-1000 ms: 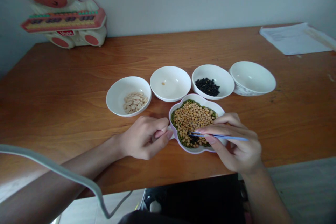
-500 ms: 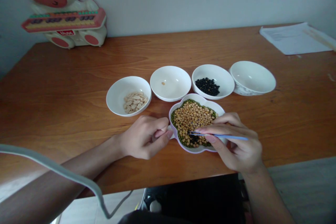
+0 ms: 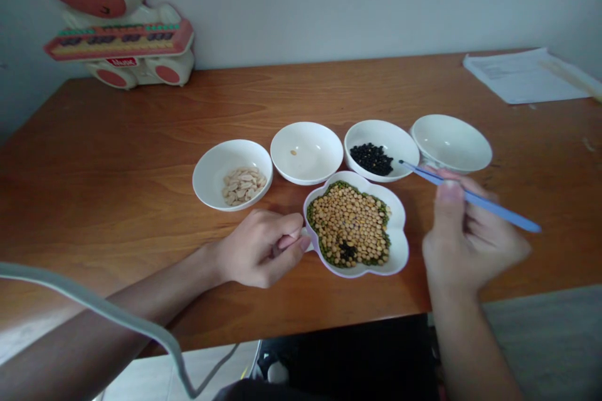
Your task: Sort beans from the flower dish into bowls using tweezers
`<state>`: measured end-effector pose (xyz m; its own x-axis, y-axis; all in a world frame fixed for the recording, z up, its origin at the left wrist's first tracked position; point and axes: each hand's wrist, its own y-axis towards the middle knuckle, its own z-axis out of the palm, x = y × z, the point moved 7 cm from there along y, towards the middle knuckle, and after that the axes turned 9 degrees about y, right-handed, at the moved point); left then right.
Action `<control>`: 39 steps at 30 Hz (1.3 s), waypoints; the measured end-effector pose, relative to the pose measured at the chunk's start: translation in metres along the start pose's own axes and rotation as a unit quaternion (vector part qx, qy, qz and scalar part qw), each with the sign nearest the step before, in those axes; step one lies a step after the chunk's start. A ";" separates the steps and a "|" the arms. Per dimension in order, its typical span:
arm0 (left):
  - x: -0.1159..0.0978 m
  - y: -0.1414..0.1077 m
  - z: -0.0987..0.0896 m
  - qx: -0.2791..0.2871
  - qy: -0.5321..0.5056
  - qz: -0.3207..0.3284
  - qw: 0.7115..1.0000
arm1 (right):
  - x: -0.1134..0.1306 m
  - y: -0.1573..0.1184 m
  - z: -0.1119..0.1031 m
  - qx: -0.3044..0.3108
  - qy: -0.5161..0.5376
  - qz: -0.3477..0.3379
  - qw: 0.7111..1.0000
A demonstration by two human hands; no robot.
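My left hand (image 3: 266, 247) is closed round the short handle of a flower-shaped dish (image 3: 399, 250) with a lilac rim. Yellow beans (image 3: 350, 216) fill most of the dish, with small green beans at the edges and a few black beans (image 3: 348, 252) near the front. Blue tweezers (image 3: 480, 200) are pinched in my right hand (image 3: 470, 244), right of the dish. Their tips, with a dark bean at the end, are over the right side of a white bowl (image 3: 407, 144) that holds a heap of black beans (image 3: 371, 158).
A white bowl (image 3: 207, 172) of pale flat seeds stands left; beside it, another bowl (image 3: 320, 150) holds one small seed. A further bowl (image 3: 454, 138) sits at the right. Behind are a toy keyboard (image 3: 122, 44) and papers (image 3: 517, 78). A grey cable (image 3: 94, 301) crosses the front left.
My right hand has moved from the dish to the right and lifted, carrying the tweezers up to the bowl of black beans. The left hand keeps its hold on the dish.
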<state>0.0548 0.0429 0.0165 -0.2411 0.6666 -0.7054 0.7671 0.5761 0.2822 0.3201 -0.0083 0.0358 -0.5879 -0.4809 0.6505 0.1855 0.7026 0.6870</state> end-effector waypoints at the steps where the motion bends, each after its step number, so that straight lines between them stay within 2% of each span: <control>1: 0.000 0.000 0.000 -0.002 -0.001 0.000 1.000 | 0.000 0.000 0.001 -0.006 -0.002 0.005 1.000; 9: -0.001 -0.001 -0.001 -0.005 0.002 0.002 1.000 | 0.013 -0.009 0.015 -0.062 -0.002 -0.002 0.998; 11: -0.001 0.000 -0.001 -0.004 0.005 0.004 1.000 | 0.018 -0.012 0.021 -0.011 0.017 -0.022 1.000; 15: -0.001 0.000 0.000 -0.001 0.005 0.006 1.000 | 0.029 -0.015 0.035 0.130 0.065 -0.061 0.988; 20: 0.000 0.001 0.001 0.007 -0.002 -0.002 1.000 | 0.035 -0.011 0.043 0.183 0.087 -0.080 0.976; 29: -0.001 0.001 0.000 0.004 0.001 0.000 1.000 | 0.034 -0.012 0.047 0.189 0.071 -0.096 0.975; 35: -0.002 0.001 -0.001 -0.005 0.007 0.003 1.000 | 0.035 -0.012 0.042 0.185 0.096 -0.068 0.976; 39: -0.002 0.001 -0.001 0.000 0.006 0.000 1.000 | 0.034 -0.012 0.042 0.177 0.076 -0.072 0.979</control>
<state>0.0560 0.0425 0.0188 -0.2482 0.6726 -0.6972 0.7674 0.5757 0.2822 0.2654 -0.0111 0.0361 -0.4593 -0.6415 0.6144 -0.1914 0.7469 0.6367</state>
